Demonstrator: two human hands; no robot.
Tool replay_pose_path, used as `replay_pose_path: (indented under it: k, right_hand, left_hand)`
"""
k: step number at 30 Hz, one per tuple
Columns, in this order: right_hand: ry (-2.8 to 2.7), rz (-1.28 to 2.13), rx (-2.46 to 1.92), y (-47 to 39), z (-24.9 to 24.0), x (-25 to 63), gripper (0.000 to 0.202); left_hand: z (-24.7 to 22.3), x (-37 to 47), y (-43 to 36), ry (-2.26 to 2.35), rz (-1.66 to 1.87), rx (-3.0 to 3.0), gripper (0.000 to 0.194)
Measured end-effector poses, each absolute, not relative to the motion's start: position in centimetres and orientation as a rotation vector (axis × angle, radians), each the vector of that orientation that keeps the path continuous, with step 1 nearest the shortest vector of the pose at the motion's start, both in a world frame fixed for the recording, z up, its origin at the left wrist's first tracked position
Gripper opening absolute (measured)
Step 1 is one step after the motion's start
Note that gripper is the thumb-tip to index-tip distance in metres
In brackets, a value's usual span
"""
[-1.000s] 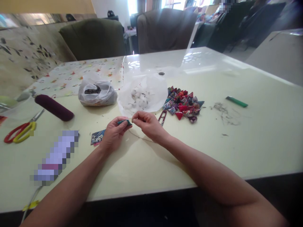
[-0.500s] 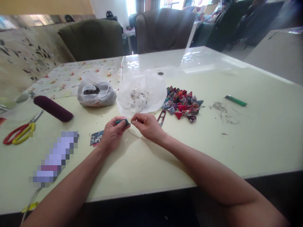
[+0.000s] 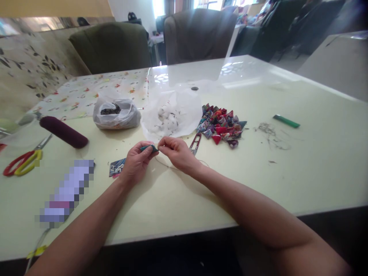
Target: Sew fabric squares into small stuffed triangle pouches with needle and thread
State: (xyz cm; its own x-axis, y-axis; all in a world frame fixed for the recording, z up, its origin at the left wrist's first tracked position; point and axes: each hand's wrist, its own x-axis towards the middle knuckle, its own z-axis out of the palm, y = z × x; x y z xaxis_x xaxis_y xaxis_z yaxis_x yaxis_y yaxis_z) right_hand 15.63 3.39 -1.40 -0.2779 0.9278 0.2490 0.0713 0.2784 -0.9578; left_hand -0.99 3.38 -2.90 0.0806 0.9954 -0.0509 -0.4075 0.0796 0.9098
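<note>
Between the thumb and fingers of my left hand (image 3: 138, 161) is a small teal fabric piece (image 3: 149, 148). My right hand (image 3: 176, 153) pinches at the right end of that piece; whatever its fingertips hold is too small to make out. A thin thread (image 3: 165, 165) loops below both hands and passes under my right wrist. Patterned fabric pieces (image 3: 116, 168) lie flat beside my left wrist. Red thread snips (image 3: 195, 143) rest just beyond my right hand.
Several colourful stuffed fabric pieces (image 3: 220, 124) are heaped right of a white sheet (image 3: 186, 111) bearing white stuffing. Further left are a plastic bag (image 3: 120, 119), a maroon roll (image 3: 63, 132), scissors (image 3: 28, 161) and a blurred-out item (image 3: 69, 191). A green cutter (image 3: 287, 121) lies right, near thread scraps (image 3: 268, 132).
My right hand has shifted very slightly left, and the thread loop under it has changed shape a little. My left hand still holds the teal piece in the same spot.
</note>
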Motion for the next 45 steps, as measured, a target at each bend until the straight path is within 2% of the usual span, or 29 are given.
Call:
replay_pose_path:
  k: [7, 10, 17, 36, 45]
  right_hand:
    - [-1.315, 1.5, -0.876, 3.2, -1.8, 15.1, 0.016]
    - [-1.271, 1.555, -0.893, 3.1, -1.7, 15.1, 0.017]
    - [-1.415, 1.321, -0.95, 3.6, -1.9, 15.4, 0.019]
    - [-1.465, 1.291, -1.02, 3.5, -2.9, 14.6, 0.029]
    - [-1.774, 0.999, -1.084, 3.7, -1.9, 15.7, 0.015]
  left_hand:
    - [-3.0, -1.1, 3.4, 0.862, 1.28, 0.91, 0.025]
    - [-3.0, -1.1, 3.4, 0.866, 1.278, 0.913, 0.025]
    - [-3.0, -1.0, 3.4, 0.91, 1.282, 0.83, 0.029]
    - [-3.4, -0.4, 3.0, 0.898, 1.383, 0.694, 0.032]
    - [-3.1, -1.3, 3.2, 0.979, 1.287, 1.037, 0.025]
